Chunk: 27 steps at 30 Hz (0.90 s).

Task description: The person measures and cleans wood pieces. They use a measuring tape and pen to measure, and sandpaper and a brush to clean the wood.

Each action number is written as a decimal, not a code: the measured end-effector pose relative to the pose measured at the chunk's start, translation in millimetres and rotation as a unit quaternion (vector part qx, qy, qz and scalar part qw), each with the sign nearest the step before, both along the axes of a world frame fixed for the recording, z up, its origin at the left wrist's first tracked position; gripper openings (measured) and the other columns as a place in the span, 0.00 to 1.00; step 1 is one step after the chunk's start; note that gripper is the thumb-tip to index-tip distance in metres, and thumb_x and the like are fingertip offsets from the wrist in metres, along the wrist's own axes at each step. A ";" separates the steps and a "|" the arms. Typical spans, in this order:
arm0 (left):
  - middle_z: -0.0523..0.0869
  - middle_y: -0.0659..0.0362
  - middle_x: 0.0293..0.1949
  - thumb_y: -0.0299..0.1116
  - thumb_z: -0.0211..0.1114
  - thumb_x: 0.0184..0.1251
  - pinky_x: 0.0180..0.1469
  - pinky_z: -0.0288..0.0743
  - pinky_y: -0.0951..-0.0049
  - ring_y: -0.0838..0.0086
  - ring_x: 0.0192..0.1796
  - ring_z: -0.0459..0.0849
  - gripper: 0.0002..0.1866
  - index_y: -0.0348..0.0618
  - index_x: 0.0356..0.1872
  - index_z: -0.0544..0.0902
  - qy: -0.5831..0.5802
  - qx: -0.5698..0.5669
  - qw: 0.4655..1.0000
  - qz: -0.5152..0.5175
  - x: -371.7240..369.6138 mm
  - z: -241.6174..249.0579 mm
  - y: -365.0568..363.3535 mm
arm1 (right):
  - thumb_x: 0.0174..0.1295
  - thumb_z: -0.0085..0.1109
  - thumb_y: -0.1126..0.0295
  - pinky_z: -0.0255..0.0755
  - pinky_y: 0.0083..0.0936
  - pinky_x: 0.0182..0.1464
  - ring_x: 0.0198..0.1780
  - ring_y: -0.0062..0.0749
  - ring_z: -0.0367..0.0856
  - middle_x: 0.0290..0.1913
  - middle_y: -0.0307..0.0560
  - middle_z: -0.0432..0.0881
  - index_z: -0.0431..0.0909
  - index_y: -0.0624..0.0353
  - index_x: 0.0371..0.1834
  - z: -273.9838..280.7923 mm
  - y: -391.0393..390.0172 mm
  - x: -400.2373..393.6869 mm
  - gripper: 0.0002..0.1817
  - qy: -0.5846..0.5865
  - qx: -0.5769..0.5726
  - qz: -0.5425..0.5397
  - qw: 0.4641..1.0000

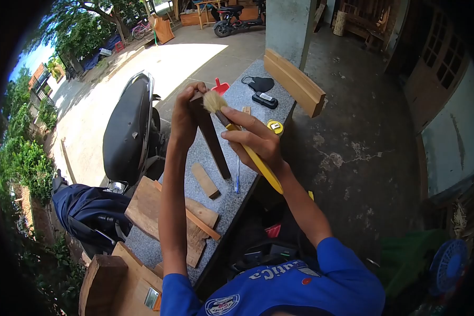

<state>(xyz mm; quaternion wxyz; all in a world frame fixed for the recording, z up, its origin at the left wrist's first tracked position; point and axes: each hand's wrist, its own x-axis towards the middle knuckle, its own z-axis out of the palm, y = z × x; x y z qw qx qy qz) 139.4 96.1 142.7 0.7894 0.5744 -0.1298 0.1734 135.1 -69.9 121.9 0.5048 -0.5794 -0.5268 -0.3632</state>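
Note:
My left hand is closed around the upper end of a dark wooden bar, which hangs down at a slant over the speckled stone table. In my right hand is a paintbrush with a yellow handle. Its pale bristles are at the bar's upper end and seem to touch it. Below the bar lie a small wood block and a blue pen. A yellow tape measure sits just beyond my right hand.
Farther along the table are a black face mask, a black case, a red dustpan-like item and a long timber. Nearer lie wood boards and a thick block. A motorbike seat stands close on the left; a pillar rises behind.

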 end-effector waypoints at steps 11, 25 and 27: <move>0.74 0.65 0.31 0.45 0.53 0.61 0.39 0.69 0.78 0.79 0.34 0.74 0.15 0.46 0.39 0.76 0.077 -0.063 0.995 0.032 0.0 0.8 34.8 | 0.45 0.54 0.77 0.72 0.27 0.50 0.55 0.35 0.72 0.49 0.36 0.76 0.74 0.57 0.28 -128.8 5.8 -0.6 0.05 0.048 -0.337 0.021 0.940; 0.72 0.64 0.25 0.50 0.45 0.63 0.31 0.69 0.78 0.79 0.26 0.72 0.19 0.44 0.39 0.72 0.037 -0.078 0.996 0.032 20.0 -6.4 38.0 | 0.46 0.52 0.83 0.72 0.25 0.44 0.45 0.38 0.79 0.36 0.51 0.81 0.74 0.63 0.26 -117.9 0.7 27.6 0.05 0.282 -0.295 0.184 0.894; 0.72 0.64 0.25 0.50 0.45 0.64 0.30 0.68 0.78 0.79 0.25 0.72 0.20 0.43 0.39 0.72 0.033 -0.081 0.996 0.022 24.3 -9.0 40.1 | 0.50 0.55 0.80 0.73 0.24 0.46 0.46 0.37 0.79 0.44 0.51 0.79 0.76 0.63 0.28 -90.1 3.7 30.1 0.03 0.274 -0.255 0.161 0.913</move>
